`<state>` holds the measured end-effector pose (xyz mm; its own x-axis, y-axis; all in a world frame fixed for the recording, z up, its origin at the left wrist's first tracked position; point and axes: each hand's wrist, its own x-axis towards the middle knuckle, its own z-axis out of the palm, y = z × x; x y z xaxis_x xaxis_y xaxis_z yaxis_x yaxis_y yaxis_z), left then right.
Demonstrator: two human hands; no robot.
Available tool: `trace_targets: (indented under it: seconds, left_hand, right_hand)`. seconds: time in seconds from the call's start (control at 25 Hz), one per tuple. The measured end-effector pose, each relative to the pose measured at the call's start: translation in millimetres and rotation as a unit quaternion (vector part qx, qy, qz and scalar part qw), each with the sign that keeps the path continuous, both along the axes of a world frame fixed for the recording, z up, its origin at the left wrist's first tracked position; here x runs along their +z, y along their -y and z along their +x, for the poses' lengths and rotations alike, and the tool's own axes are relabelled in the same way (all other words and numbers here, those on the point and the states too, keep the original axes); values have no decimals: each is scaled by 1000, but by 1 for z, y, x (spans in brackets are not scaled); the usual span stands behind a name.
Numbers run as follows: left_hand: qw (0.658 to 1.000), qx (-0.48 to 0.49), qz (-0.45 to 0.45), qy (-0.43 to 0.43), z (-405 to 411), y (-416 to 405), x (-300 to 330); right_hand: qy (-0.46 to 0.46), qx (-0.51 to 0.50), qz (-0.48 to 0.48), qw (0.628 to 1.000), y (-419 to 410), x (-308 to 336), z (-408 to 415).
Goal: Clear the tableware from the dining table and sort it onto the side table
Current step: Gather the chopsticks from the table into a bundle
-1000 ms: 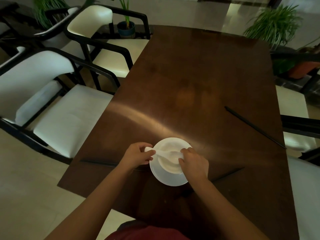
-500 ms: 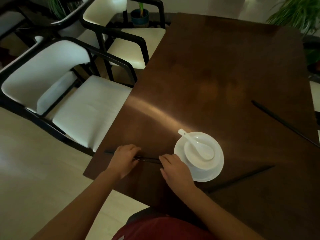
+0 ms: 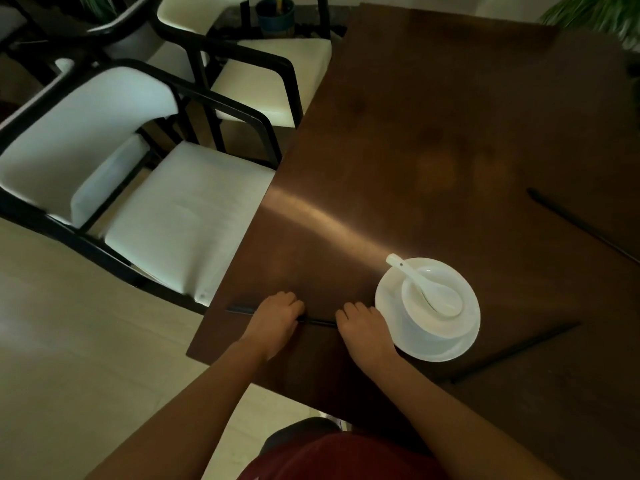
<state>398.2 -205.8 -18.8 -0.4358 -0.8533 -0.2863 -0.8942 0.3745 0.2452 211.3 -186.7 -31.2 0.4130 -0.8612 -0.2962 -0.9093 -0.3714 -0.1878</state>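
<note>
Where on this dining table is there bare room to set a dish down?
The far half of the table, beyond the plate, is bare. It is crowded near both hands, the plate and the chopsticks.

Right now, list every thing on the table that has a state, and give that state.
Bowl: upright on the plate, spoon inside.
Plate: flat on the table, under the bowl.
Spoon: lying in the bowl, handle over the rim.
Near chopsticks: flat at the table edge, under both hands.
Left hand: curled over the chopsticks.
Right hand: curled over their other end.
Other chopsticks: flat, untouched.
</note>
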Motion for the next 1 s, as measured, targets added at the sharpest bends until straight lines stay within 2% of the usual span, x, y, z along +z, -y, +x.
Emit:
trace_targets:
  seconds: [0.32,0.48,0.64,0.72,0.8,0.88,0.92,1.0]
  left_hand:
    - [998,-30,50,9,2,6,8]
    - [995,-43,38,-82,7,19,34]
    - [973,-7,59,-221,-15,28,76]
    - [938,67,119,-320,-40,28,92]
    - [863,161,193,-439,-69,28,101]
    - [777,232,256,-526,-100,27,104]
    - [746,257,279,-547,-118,27,104]
    - [701,294,319,-566,-152,26,103]
  right_hand:
    - [-16,-5,21,1000,0,16,1]
    - [55,-35,4,998,17,69,-20]
    - [164,-60,-30,984,30,135,-66]
    - [268,-150,-88,947,28,154,-102]
    - [353,-293,-146,877,18,156,-153]
    - [324,-421,-138,836,2,136,-208]
    - [285,-459,-102,836,-10,119,-232]
    - [213,-463,-31,860,-34,82,-263]
